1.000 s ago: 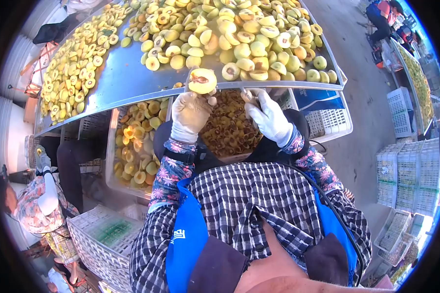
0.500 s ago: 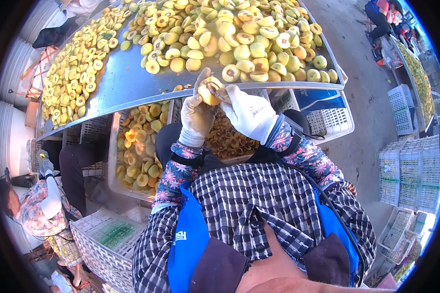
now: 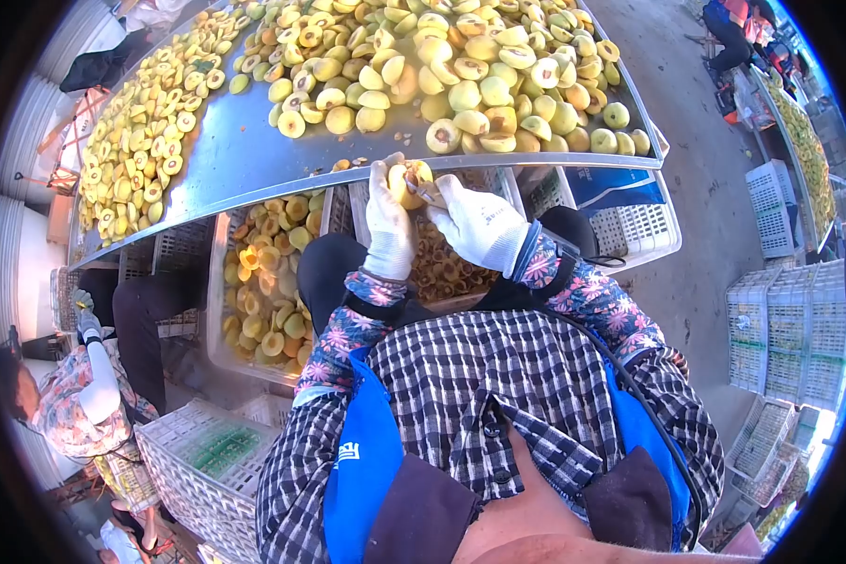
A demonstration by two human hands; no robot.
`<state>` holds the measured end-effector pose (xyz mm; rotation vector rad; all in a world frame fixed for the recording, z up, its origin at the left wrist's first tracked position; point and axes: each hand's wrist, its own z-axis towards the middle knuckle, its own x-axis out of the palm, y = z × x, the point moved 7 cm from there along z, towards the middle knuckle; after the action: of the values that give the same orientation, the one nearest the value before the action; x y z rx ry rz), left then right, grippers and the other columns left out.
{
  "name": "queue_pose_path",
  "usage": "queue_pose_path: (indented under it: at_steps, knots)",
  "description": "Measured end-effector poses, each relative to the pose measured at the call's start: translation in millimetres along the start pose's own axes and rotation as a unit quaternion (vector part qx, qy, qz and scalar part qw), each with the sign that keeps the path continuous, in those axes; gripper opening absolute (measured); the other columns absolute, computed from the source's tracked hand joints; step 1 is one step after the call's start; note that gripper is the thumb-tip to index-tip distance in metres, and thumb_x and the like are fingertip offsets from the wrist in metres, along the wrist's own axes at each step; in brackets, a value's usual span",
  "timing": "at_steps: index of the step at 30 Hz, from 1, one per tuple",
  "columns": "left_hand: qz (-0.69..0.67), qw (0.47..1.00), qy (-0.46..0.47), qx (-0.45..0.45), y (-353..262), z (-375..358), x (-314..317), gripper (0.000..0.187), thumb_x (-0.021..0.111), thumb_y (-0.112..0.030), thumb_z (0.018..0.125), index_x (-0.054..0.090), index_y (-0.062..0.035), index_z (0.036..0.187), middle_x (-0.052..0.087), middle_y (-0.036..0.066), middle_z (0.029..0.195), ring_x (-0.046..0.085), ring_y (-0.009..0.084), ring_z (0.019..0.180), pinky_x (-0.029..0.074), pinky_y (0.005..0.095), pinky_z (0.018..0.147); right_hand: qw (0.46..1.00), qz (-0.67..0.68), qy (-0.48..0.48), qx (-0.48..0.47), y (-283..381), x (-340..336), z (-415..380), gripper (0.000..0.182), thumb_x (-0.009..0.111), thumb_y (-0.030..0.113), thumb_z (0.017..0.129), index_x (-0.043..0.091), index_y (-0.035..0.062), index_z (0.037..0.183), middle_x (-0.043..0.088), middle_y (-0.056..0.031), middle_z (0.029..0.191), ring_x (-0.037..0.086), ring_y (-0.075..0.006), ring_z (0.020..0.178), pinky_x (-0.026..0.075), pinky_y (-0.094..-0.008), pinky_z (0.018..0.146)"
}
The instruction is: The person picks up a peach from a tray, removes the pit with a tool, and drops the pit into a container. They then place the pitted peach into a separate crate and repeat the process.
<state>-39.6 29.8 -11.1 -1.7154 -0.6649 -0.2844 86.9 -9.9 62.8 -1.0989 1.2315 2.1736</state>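
Note:
Both my hands wear white gloves, and they meet just in front of the metal table's near edge. My left hand (image 3: 388, 221), stained on the palm side, is closed around a yellow stone-fruit half (image 3: 408, 182). In my right hand (image 3: 482, 222) is a small metal blade-like tool (image 3: 429, 195), pinched with its tip at the fruit; its exact shape is mostly hidden by the fingers. Below my hands a crate of brown pits and scraps (image 3: 439, 258) stands between my knees. To its left is a crate of yellow fruit halves (image 3: 271, 310).
A metal table (image 3: 230, 141) carries a large heap of cut fruit (image 3: 461, 70) and another pile (image 3: 146, 141) at left. Beside me on the left sits a co-worker (image 3: 80, 395) near a white crate (image 3: 202, 451). Stacked crates (image 3: 788, 324) stand at right.
My left hand has turned and come slightly right and down with the fruit. The fruit's cut face has rotated, and the tool stays against it.

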Motion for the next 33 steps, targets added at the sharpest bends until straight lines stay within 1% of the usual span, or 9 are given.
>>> queue_pose_path:
  at_steps: [1,2,8,12,18,20,28,31,33]
  knots:
    - [0.104,0.988,0.01,0.113,-15.7,-4.7,5.5,0.051,0.034,-0.05,0.1,0.057,-0.0062,0.113,0.061,0.01,0.106,0.06,0.0203,0.096,0.048,0.0299,0.086,1.0,0.012,-0.001,0.006,-1.5,3.5,-0.6,0.033,0.056,0.026,0.091,0.047,-0.002,0.106,0.063,-0.0208,0.073,0.064,-0.0369,0.067,0.051,-0.0438,0.058]
    - [0.104,0.988,0.01,0.113,-16.1,-7.0,8.4,0.051,0.034,-0.05,0.1,0.057,-0.0062,0.113,0.061,0.01,0.106,0.06,0.0203,0.096,0.048,0.0299,0.086,1.0,0.023,-0.002,0.012,-3.0,5.2,-0.8,0.033,0.055,0.026,0.091,0.047,-0.0021,0.106,0.063,-0.0211,0.073,0.064,-0.037,0.068,0.051,-0.0441,0.059]
    - [-0.186,0.981,-0.008,-0.054,-4.5,-11.8,11.3,0.049,0.045,-0.053,0.096,0.057,-0.0053,0.1,0.061,0.011,0.091,0.06,0.0244,0.086,0.051,0.0382,0.081,0.997,-0.014,0.071,0.013,-2.9,9.8,-2.8,0.032,0.053,0.027,0.093,0.046,-0.0019,0.105,0.063,-0.0224,0.076,0.063,-0.039,0.07,0.051,-0.0456,0.062]
    - [-0.203,0.973,-0.011,-0.109,-0.3,-10.0,3.6,0.053,0.044,-0.056,0.095,0.059,-0.0049,0.095,0.062,0.012,0.088,0.06,0.0261,0.084,0.052,0.0414,0.078,0.996,0.027,0.087,0.002,-2.9,4.4,-4.9,0.031,0.052,0.028,0.093,0.046,-0.0006,0.104,0.063,-0.0223,0.078,0.064,-0.0389,0.072,0.05,-0.0451,0.063]
    - [-0.183,0.979,0.02,-0.093,-5.6,-20.6,11.1,0.058,0.042,-0.059,0.094,0.059,-0.0038,0.091,0.062,0.014,0.088,0.061,0.0291,0.084,0.05,0.0409,0.084,0.99,0.052,0.124,0.042,-14.2,8.9,-6.0,0.029,0.056,0.024,0.092,0.045,0.0008,0.106,0.062,-0.0234,0.079,0.062,-0.0415,0.074,0.05,-0.0463,0.063]
    - [-0.13,0.987,0.057,0.071,-19.7,-24.7,19.8,0.057,0.041,-0.058,0.095,0.058,-0.0038,0.093,0.062,0.014,0.087,0.061,0.0278,0.084,0.05,0.0385,0.083,0.99,0.072,0.11,0.043,-10.6,10.2,-7.1,0.031,0.053,0.026,0.093,0.043,0.0002,0.107,0.062,-0.024,0.079,0.062,-0.0416,0.074,0.05,-0.0467,0.064]
    - [0.05,0.995,0.083,-0.024,-12.5,-13.1,19.5,0.048,0.05,-0.047,0.096,0.062,-0.0015,0.087,0.064,0.01,0.079,0.063,0.0192,0.07,0.051,0.0291,0.066,0.988,0.047,0.146,0.028,-12.7,15.6,-14.1,0.029,0.055,0.024,0.092,0.044,0.0008,0.106,0.062,-0.0275,0.083,0.061,-0.0442,0.079,0.048,-0.0481,0.066]
    - [0.056,0.995,0.076,-0.021,-15.5,-17.7,23.1,0.047,0.052,-0.048,0.095,0.061,-0.0023,0.084,0.063,0.01,0.077,0.063,0.02,0.07,0.054,0.0323,0.067,0.985,0.114,0.121,0.052,-15.5,19.7,-15.6,0.028,0.054,0.027,0.094,0.045,0.0021,0.101,0.062,-0.0196,0.076,0.062,-0.0367,0.068,0.049,-0.0419,0.061]
    - [0.035,0.996,0.077,-0.006,-17.1,-17.4,25.2,0.047,0.053,-0.048,0.094,0.06,-0.0027,0.084,0.063,0.01,0.077,0.063,0.0206,0.07,0.055,0.0342,0.067,0.935,0.293,0.151,0.131,-26.0,36.1,-17.9,0.027,0.054,0.032,0.096,0.045,0.0057,0.095,0.054,-0.0067,0.067,0.056,-0.0205,0.053,0.046,-0.0315,0.05]
